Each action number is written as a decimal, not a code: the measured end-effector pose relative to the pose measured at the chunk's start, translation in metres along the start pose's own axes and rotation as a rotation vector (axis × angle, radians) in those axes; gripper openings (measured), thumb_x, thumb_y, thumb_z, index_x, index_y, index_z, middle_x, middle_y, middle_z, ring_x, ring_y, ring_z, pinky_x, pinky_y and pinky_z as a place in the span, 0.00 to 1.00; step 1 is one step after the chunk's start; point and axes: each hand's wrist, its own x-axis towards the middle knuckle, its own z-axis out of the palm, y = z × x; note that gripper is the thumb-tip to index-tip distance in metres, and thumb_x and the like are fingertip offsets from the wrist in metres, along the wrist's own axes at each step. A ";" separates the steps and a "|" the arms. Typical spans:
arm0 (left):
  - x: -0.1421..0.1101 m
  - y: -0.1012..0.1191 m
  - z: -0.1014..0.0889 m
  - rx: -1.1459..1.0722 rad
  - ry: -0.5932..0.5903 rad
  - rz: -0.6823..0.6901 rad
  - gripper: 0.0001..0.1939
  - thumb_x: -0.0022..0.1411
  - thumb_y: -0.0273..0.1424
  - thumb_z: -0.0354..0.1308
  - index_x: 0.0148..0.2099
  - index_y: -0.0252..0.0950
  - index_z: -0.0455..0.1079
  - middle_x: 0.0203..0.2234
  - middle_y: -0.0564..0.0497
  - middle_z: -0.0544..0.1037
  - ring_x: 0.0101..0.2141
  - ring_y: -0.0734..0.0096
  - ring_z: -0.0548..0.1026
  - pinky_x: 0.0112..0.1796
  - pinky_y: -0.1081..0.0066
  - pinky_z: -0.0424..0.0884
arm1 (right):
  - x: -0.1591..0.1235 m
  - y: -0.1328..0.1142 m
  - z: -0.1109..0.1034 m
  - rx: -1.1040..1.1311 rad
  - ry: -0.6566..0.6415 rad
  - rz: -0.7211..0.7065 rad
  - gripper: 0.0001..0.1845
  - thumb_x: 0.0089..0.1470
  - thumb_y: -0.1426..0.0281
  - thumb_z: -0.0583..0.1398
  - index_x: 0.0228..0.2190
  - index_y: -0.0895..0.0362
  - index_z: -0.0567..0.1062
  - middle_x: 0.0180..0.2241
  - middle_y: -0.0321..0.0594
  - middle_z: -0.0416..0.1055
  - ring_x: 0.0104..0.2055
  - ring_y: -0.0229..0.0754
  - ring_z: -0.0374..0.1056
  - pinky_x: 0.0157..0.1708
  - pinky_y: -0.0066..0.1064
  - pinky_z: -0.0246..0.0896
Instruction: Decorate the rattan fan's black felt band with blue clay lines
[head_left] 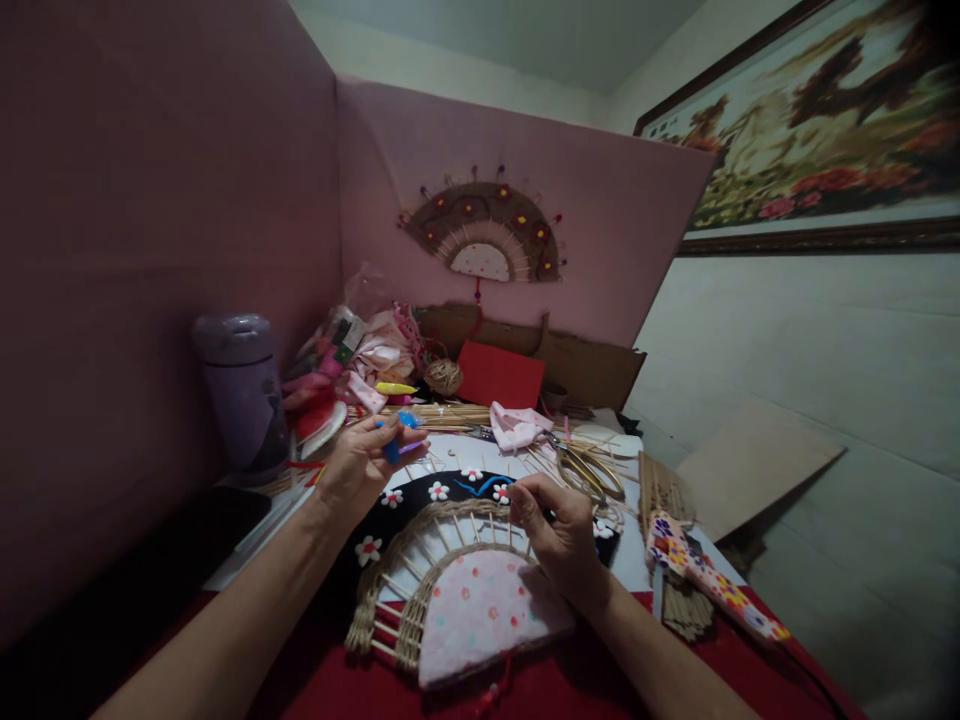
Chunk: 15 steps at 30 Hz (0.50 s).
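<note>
A handmade fan lies in front of me, with wooden ribs, woven twine bands, a black outer band and a padded pink dotted base. White flowers with red centres dot the black band. A wavy blue strand runs along its top. Above the fan's left part, my left hand is closed around a soft-looking blue lump with some clear plastic at it. My right hand is over the fan's right side, thumb and forefinger pinched beside the blue strand's end. Whatever is between those fingertips is hidden.
Gold-handled scissors and a pink cloth scrap lie behind the fan. A purple flask stands left. At right is a flower-patterned tool with a cord. Another fan hangs on the pink panel. A twine ball sits behind.
</note>
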 end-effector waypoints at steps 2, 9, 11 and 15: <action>-0.001 0.001 0.002 -0.041 -0.042 0.013 0.08 0.52 0.22 0.58 0.24 0.32 0.64 0.17 0.54 0.68 0.22 0.75 0.70 0.25 0.74 0.71 | 0.000 0.001 0.000 -0.006 -0.004 -0.009 0.13 0.58 0.67 0.54 0.23 0.56 0.69 0.17 0.32 0.64 0.19 0.35 0.60 0.22 0.26 0.53; -0.004 0.006 0.006 0.039 -0.021 -0.001 0.27 0.54 0.41 0.60 0.16 0.37 0.46 0.09 0.62 0.47 0.10 0.85 0.45 0.10 0.81 0.41 | -0.001 0.003 0.000 -0.024 -0.008 -0.025 0.12 0.58 0.68 0.55 0.23 0.56 0.69 0.18 0.32 0.64 0.20 0.34 0.60 0.22 0.25 0.53; -0.006 0.007 0.007 0.039 0.039 0.007 0.30 0.55 0.45 0.57 0.15 0.37 0.43 0.07 0.62 0.45 0.09 0.84 0.43 0.10 0.80 0.39 | -0.001 0.003 0.000 -0.023 -0.005 -0.036 0.12 0.58 0.69 0.55 0.24 0.56 0.70 0.18 0.32 0.64 0.20 0.34 0.60 0.23 0.25 0.54; -0.005 0.007 0.009 0.026 0.080 0.033 0.30 0.56 0.47 0.55 0.14 0.37 0.45 0.06 0.61 0.46 0.08 0.84 0.44 0.10 0.79 0.40 | -0.001 0.004 0.000 -0.012 -0.007 -0.058 0.12 0.58 0.68 0.55 0.24 0.57 0.70 0.17 0.32 0.63 0.19 0.33 0.59 0.21 0.25 0.53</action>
